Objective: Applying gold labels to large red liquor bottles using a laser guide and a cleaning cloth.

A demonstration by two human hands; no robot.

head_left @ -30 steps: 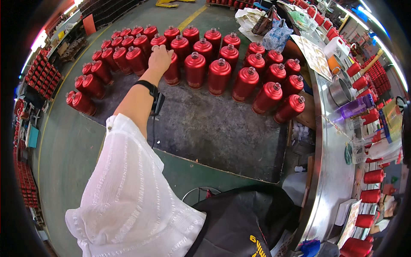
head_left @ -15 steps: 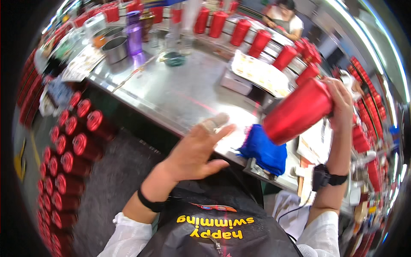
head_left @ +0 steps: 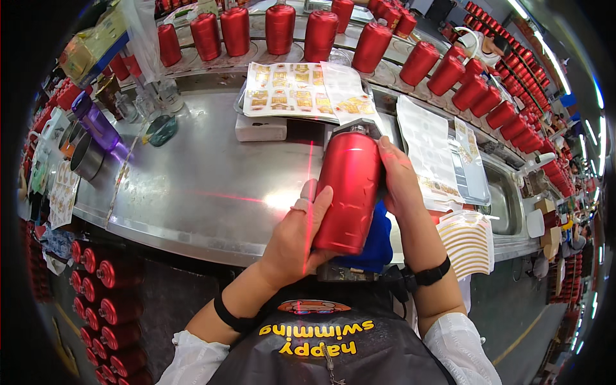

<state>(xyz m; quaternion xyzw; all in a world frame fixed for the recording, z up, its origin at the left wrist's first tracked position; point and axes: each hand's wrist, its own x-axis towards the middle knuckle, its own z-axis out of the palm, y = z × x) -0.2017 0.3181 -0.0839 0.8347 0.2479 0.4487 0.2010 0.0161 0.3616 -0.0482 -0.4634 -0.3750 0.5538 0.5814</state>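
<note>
Between my two hands is a shiny red bottle (head_left: pixel 350 189) with raised shapes along its right side. Its narrow neck points away from me. My left hand (head_left: pixel 292 240) grips its lower left side, with a wrap around one finger. At the upper right, my right hand (head_left: pixel 399 176) closes on the bottle's shoulder; some of its fingers are hidden behind. A blue cloth (head_left: pixel 380 240) lies under and behind the bottle at the table's front edge. Thin red light lines cross the table, one passing over my left hand.
Beyond the metal table (head_left: pixel 212 160), a row of red bottles (head_left: pixel 280 31) stands on a curved track. A sticker sheet (head_left: pixel 282 90) lies on a tray; white sheets (head_left: pixel 423 138) are right, near a sink (head_left: pixel 507 199). Left are a purple bottle (head_left: pixel 95 122) and, below, several red bottles (head_left: pixel 119 305).
The red bottle has swung from the right to in front of me and turned more upright. My left hand, free before, has taken hold of it. My view has shifted right.
</note>
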